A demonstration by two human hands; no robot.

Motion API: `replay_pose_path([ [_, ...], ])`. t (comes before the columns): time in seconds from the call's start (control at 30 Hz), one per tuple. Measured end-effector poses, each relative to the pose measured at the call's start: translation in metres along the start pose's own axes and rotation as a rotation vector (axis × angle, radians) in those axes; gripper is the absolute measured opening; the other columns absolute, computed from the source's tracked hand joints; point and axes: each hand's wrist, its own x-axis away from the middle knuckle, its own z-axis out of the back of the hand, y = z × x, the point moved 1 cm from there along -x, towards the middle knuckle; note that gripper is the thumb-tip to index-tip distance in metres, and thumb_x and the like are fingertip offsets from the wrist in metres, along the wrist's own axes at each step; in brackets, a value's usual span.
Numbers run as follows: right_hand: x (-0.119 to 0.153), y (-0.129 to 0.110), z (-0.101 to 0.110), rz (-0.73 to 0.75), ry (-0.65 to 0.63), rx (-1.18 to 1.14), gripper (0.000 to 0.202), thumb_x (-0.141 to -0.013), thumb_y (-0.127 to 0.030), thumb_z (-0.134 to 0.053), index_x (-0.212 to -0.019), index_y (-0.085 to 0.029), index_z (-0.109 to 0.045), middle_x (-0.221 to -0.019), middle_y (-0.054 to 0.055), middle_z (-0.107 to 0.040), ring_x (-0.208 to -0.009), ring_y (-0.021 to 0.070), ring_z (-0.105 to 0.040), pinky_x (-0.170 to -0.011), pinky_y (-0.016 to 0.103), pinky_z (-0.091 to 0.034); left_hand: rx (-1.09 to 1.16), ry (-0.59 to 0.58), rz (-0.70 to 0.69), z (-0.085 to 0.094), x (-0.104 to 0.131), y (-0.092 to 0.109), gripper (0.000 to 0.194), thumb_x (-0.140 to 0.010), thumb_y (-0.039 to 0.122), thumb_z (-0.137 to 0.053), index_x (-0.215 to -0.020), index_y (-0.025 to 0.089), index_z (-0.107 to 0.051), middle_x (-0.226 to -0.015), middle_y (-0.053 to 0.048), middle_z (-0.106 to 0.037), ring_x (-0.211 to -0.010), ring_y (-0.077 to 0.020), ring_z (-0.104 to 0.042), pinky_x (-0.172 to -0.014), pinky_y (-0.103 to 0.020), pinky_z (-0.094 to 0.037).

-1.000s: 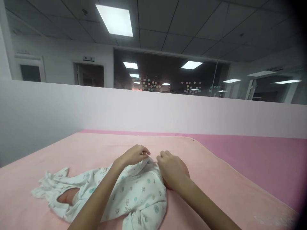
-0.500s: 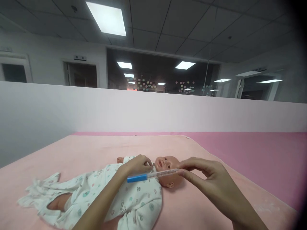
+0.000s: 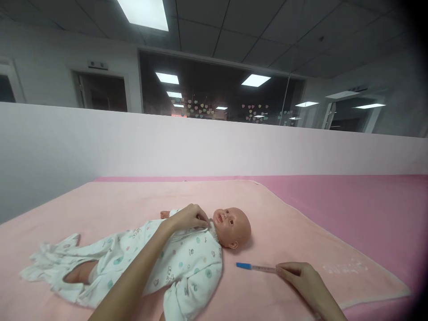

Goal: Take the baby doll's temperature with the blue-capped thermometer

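A baby doll [image 3: 234, 227] in a white patterned outfit [image 3: 194, 263] lies on its back, head to the right. My left hand [image 3: 191, 217] rests on its upper chest by the collar, fingers curled and closed on the edge of the outfit. Over the pink blanket, right of the doll's body, my right hand [image 3: 297, 273] pinches the clear end of a thermometer [image 3: 263, 269]. Its blue end points left, toward the doll. Whether the thermometer touches the blanket is hard to tell.
The pink blanket [image 3: 294, 232] covers most of a darker pink surface [image 3: 354, 200]. Behind it stands a low white wall [image 3: 214, 147]. Farther back are a large window, doorways and ceiling lights.
My right hand has carried the thermometer from above the doll's head and chest down and to the right. My left hand stays at the collar. The view has shifted slightly.
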Motion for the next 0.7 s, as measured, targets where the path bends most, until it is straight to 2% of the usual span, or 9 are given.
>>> replay_pose_path([
  [0.07, -0.005, -0.007, -0.002, -0.05, 0.106, 0.098, 0.021, -0.064, -0.036, -0.056, -0.07, -0.021, -0.068, -0.074, 0.005, -0.066, -0.075, 0.0259, -0.059, -0.067, 0.031, -0.043, 0.018, -0.01, 0.004, 0.002, 0.0, -0.001, 0.031, -0.073, 0.034, -0.05, -0.089, 0.016, -0.07, -0.066, -0.003, -0.063, -0.055, -0.0109, -0.048, -0.053, -0.02, -0.037],
  [0.17, -0.012, -0.049, -0.016, -0.019, 0.202, 0.174, 0.024, -0.064, -0.028, -0.056, -0.081, -0.018, -0.069, -0.074, 0.007, -0.066, -0.073, 0.0256, -0.059, -0.066, 0.032, -0.042, 0.064, -0.038, 0.006, 0.005, 0.001, -0.004, 0.033, -0.075, 0.033, -0.048, -0.095, 0.017, -0.068, -0.071, -0.003, -0.063, -0.053, -0.0096, -0.046, -0.051, -0.019, -0.037],
  [0.2, -0.014, -0.069, -0.026, 0.076, 0.184, 0.15, 0.023, -0.067, -0.029, -0.054, -0.082, -0.019, -0.069, -0.077, 0.007, -0.066, -0.072, 0.0237, -0.059, -0.066, 0.031, -0.042, 0.077, -0.048, 0.007, 0.006, 0.001, -0.005, 0.033, -0.075, 0.033, -0.047, -0.097, 0.017, -0.067, -0.073, -0.003, -0.063, -0.053, -0.0096, -0.047, -0.05, -0.019, -0.038],
  [0.3, -0.02, -0.135, -0.069, 0.434, 0.016, 0.109, 0.022, -0.079, -0.025, -0.046, -0.079, -0.02, -0.068, -0.079, 0.004, -0.066, -0.071, 0.0173, -0.058, -0.063, 0.025, -0.042, 0.093, -0.065, 0.013, 0.008, 0.003, -0.005, 0.033, -0.076, 0.032, -0.046, -0.098, 0.017, -0.066, -0.077, -0.004, -0.063, -0.057, -0.0106, -0.049, -0.051, -0.019, -0.038],
  [0.4, -0.032, -0.175, -0.112, 0.472, 0.056, 0.331, 0.025, -0.082, -0.016, -0.04, -0.076, -0.016, -0.064, -0.074, 0.007, -0.064, -0.066, 0.0172, -0.057, -0.058, 0.025, -0.039, 0.055, -0.052, 0.016, 0.012, 0.006, -0.003, 0.033, -0.076, 0.031, -0.046, -0.098, 0.018, -0.067, -0.075, -0.003, -0.063, -0.058, -0.011, -0.051, -0.051, -0.019, -0.039],
  [0.47, -0.04, -0.182, -0.131, 0.453, 0.077, 0.409, 0.023, -0.08, -0.011, -0.04, -0.078, -0.013, -0.063, -0.077, 0.009, -0.064, -0.065, 0.0176, -0.057, -0.055, 0.025, -0.037, 0.021, -0.022, 0.02, 0.015, 0.008, -0.002, 0.032, -0.075, 0.03, -0.047, -0.096, 0.018, -0.067, -0.071, -0.003, -0.063, -0.057, -0.0112, -0.051, -0.052, -0.02, -0.039],
  [0.53, -0.045, -0.179, -0.14, 0.508, 0.139, 0.332, 0.022, -0.076, -0.006, -0.041, -0.081, -0.014, -0.062, -0.082, 0.008, -0.063, -0.07, 0.0172, -0.058, -0.058, 0.024, -0.038, 0.012, 0.003, 0.013, 0.018, 0.009, -0.001, 0.03, -0.075, 0.029, -0.047, -0.093, 0.017, -0.068, -0.071, -0.003, -0.064, -0.06, -0.0121, -0.053, -0.054, -0.019, -0.04],
  [0.63, -0.047, -0.169, -0.14, 0.615, 0.273, 0.083, 0.027, -0.068, -0.001, -0.043, -0.079, -0.017, -0.061, -0.081, 0.004, -0.063, -0.075, 0.0165, -0.056, -0.064, 0.024, -0.04, 0.041, 0.02, 0.008, 0.022, 0.011, -0.002, 0.028, -0.074, 0.027, -0.049, -0.092, 0.016, -0.068, -0.076, -0.004, -0.066, -0.068, -0.0139, -0.057, -0.057, -0.019, -0.042],
  [0.7, -0.045, -0.165, -0.136, 0.618, 0.335, -0.034, 0.027, -0.064, 0.0, -0.043, -0.073, -0.018, -0.061, -0.074, 0.002, -0.062, -0.071, 0.0165, -0.054, -0.064, 0.025, -0.04, 0.053, 0.032, 0.022, 0.024, 0.012, -0.004, 0.027, -0.073, 0.027, -0.05, -0.091, 0.015, -0.067, -0.077, -0.004, -0.067, -0.069, -0.0145, -0.058, -0.057, -0.02, -0.043],
])
